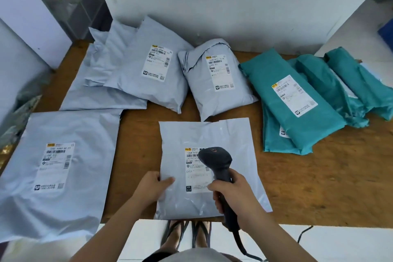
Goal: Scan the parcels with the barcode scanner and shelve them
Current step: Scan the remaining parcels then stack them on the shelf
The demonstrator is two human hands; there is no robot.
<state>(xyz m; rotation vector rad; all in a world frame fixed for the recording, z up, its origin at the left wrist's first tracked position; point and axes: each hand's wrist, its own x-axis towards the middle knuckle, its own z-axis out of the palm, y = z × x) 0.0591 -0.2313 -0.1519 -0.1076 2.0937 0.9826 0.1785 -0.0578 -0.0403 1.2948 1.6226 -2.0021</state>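
Observation:
A flat grey parcel [234, 144] lies at the table's front edge, its white label [194, 169] facing up. My left hand [152, 186] holds the parcel's left edge, thumb on top. My right hand [232, 193] grips the handle of a black barcode scanner [217, 160], whose head hovers over the label's upper right part. The scanner's cable [244, 247] trails down past the table edge.
The wooden table [308, 187] carries more parcels: a large grey one [57, 168] at the left, several grey ones [136, 70] at the back, and several teal ones [297, 100] at the right. A white wall rises behind. Shelving [70, 2] stands back left.

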